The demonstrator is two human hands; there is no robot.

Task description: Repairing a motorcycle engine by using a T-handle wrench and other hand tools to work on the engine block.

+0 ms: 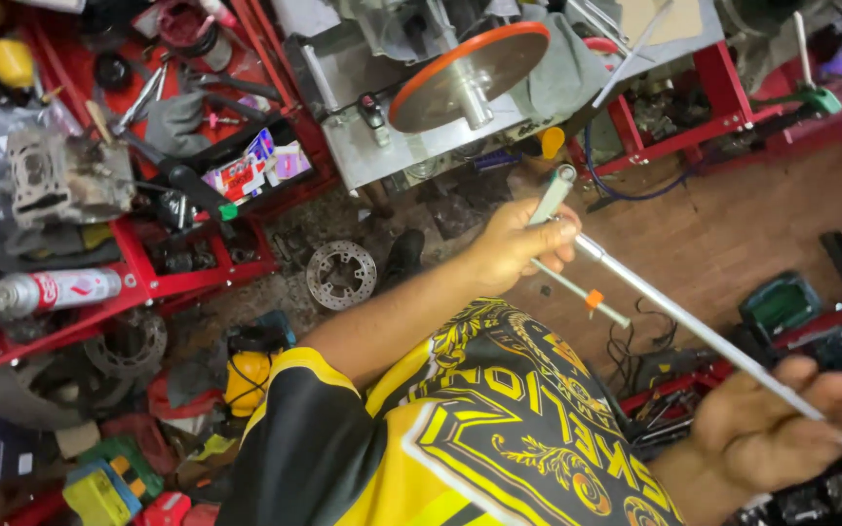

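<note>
the fingers of the left hand [516, 245] were curled tight around the pale grey-green handle [551, 196] of a long thin silver metal rod [679, 321], thumb pressed across the top, so that the handle end stuck up past the knuckles and the shaft ran out under the palm. a second, thinner grey stick with a small orange collar [593, 299] poked out of the same fist, lying just below the rod and angled a little away from it; it seemed to be carried along in the grip rather than used.

the right hand [770, 432] met the far end of the rod low at the frame's right edge. its fingers were loosely bent around the shaft, more cradling than clamping, which let the long rod stay level between the two hands instead of drooping. whether the fingertips pinched it could not be told, since the tips were partly cut off by the edge.

the rod so spanned the air in front of the person's black and yellow printed jersey [460, 429], well above the brown floor. beyond the left hand stood a grey steel machine with an orange-rimmed metal disc [470, 73], and a perforated round brake disc [341, 274] lay on the floor near a red metal shelf rack [138, 282] crowded with parts and a white spray can [51, 289].
</note>
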